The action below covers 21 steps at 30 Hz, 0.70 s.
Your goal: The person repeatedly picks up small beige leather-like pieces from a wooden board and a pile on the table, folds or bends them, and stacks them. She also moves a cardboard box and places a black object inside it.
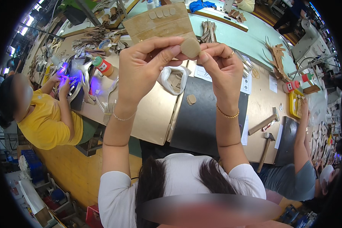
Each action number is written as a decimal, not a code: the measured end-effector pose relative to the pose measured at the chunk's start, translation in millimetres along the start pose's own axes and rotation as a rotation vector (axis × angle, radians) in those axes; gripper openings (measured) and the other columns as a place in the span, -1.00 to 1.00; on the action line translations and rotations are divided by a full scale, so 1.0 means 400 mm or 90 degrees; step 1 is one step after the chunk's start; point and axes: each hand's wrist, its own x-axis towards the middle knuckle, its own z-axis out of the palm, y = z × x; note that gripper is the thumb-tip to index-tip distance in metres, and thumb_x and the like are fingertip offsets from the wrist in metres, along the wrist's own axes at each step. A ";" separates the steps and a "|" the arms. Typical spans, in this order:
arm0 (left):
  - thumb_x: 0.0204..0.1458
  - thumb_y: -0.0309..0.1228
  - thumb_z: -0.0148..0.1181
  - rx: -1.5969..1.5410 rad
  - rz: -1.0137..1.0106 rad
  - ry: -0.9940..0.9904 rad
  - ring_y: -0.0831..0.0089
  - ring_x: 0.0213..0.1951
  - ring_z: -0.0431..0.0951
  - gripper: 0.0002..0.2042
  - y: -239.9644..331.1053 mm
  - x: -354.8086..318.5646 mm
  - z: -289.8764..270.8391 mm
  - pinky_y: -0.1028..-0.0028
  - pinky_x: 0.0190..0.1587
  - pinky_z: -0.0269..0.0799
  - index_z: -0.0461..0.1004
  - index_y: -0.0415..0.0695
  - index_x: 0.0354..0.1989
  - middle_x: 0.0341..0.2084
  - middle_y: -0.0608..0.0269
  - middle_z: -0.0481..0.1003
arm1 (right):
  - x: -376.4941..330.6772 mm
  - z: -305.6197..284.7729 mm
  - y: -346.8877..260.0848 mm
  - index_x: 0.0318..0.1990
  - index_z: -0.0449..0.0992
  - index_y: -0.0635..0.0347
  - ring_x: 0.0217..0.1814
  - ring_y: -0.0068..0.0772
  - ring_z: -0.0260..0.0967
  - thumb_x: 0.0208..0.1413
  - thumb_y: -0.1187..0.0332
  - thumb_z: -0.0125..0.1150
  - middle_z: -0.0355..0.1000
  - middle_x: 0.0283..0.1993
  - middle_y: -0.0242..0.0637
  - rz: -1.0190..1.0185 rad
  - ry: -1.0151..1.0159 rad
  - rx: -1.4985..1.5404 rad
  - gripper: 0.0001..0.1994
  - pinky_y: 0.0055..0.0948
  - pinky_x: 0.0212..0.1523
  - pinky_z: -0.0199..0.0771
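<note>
Rounded beige patch (pixel 190 48): held aloft between both hands, above the workbench (pixel 150 117). Pinched at its left edge with left hand (pixel 142 66), thumb and forefinger closed together, other fingers loosely curled. Pinched at its right edge with right hand (pixel 225 66), thumb against forefinger, remaining fingers folded in. Held by the rim alone, probably to leave most of the broad face uncovered and in plain sight. Had a small stack of similar patches (pixel 191 99) on the black mat (pixel 201 121) below, seemingly for easy reach. Had a white plastic bag (pixel 184 79) of beige pieces (pixel 174 81) near the mat's far left corner, mouth open, perhaps for access. Had four similar rounded pieces (pixel 159 14) in a row on the brown cardboard sheet (pixel 155 32) beyond, apparently spread to avoid overlapping.
</note>
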 end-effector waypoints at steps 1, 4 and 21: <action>0.12 -0.58 0.17 0.000 0.001 -0.002 0.39 -0.26 0.65 -0.82 -0.001 -0.002 0.001 0.51 -0.16 0.63 0.57 -0.32 -0.11 -0.28 0.10 0.61 | -0.001 0.001 -0.001 -0.26 0.48 0.40 -0.23 -0.61 0.45 0.10 0.52 0.27 0.52 -0.19 -0.20 0.004 0.002 -0.007 -0.87 -0.66 -0.24 0.46; 0.13 -0.55 0.17 -0.010 0.016 0.009 0.38 -0.27 0.65 -0.82 -0.003 -0.005 0.006 0.51 -0.22 0.64 0.56 -0.33 -0.12 -0.30 0.08 0.61 | -0.003 0.001 -0.006 -0.26 0.48 0.40 -0.23 -0.59 0.46 0.10 0.53 0.27 0.51 -0.20 -0.19 0.006 0.005 -0.009 -0.88 -0.65 -0.24 0.48; 0.02 -0.62 0.28 0.008 -0.006 0.045 0.50 -0.32 0.63 -0.78 0.000 -0.023 0.032 0.60 -0.26 0.58 0.56 -0.34 -0.13 -0.35 0.12 0.61 | -0.026 0.001 -0.028 -0.27 0.46 0.41 -0.28 -0.55 0.46 0.07 0.57 0.26 0.50 -0.23 -0.16 -0.027 0.011 -0.063 -0.88 -0.64 -0.32 0.51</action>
